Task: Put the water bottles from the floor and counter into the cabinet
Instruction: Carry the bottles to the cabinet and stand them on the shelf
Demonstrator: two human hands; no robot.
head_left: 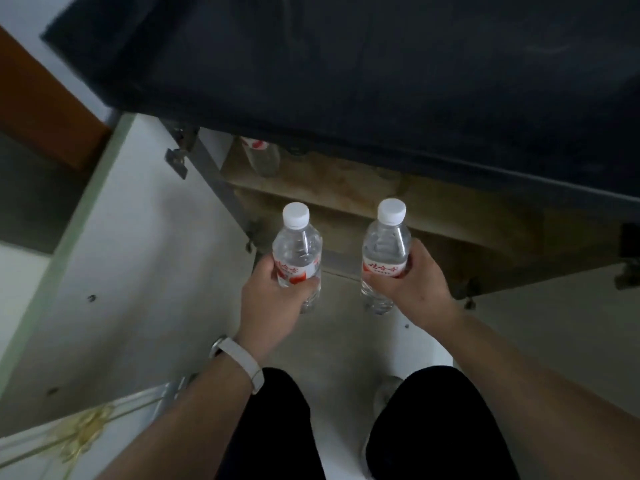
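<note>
Beneath the dark countertop [381, 64], the cabinet [433, 216] stands open, its door [131, 237] swung left. Before it we hold two upright water bottles. Our left hand [266, 296] curls round the left bottle [297, 251], and our right hand [412, 282] curls round the right bottle [385, 251]. Their red-and-white labels carry red Chinese characters, too blurred to read. A third bottle [260, 157] sits inside the cabinet.

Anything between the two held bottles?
Nothing solid. Head view: between left bottle and right bottle, only floor and the cabinet edge show behind the gap.
</note>
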